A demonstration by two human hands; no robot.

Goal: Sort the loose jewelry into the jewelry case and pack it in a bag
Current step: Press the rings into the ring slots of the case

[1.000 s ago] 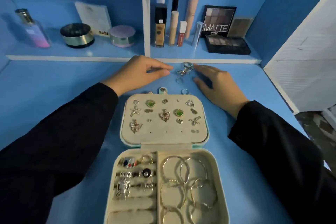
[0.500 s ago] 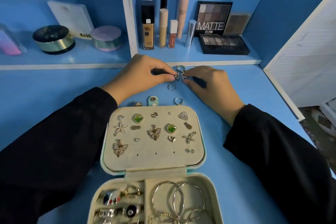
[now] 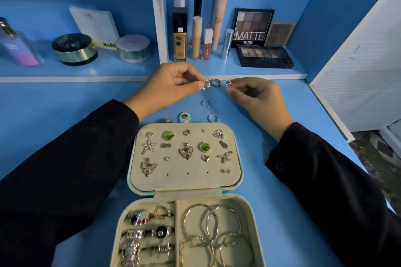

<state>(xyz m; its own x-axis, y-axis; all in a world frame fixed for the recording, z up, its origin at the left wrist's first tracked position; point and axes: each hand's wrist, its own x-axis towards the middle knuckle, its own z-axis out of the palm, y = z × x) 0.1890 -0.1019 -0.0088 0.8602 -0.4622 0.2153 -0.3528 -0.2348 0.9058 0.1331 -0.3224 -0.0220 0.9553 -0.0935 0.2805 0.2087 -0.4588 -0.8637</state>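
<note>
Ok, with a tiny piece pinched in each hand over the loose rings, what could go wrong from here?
The left hand pinches a charm and the right hand a small piece, by the tips alone; either could slip. Moving toward the jewelry case, a sleeve might sweep the loose rings or snag earrings on the lid.

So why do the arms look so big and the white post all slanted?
Head view: the wide-angle lens stretches the sleeves near the frame edges and tilts the white post; dim light hides sleeve detail; the charm in the left hand looks blurred.
</note>
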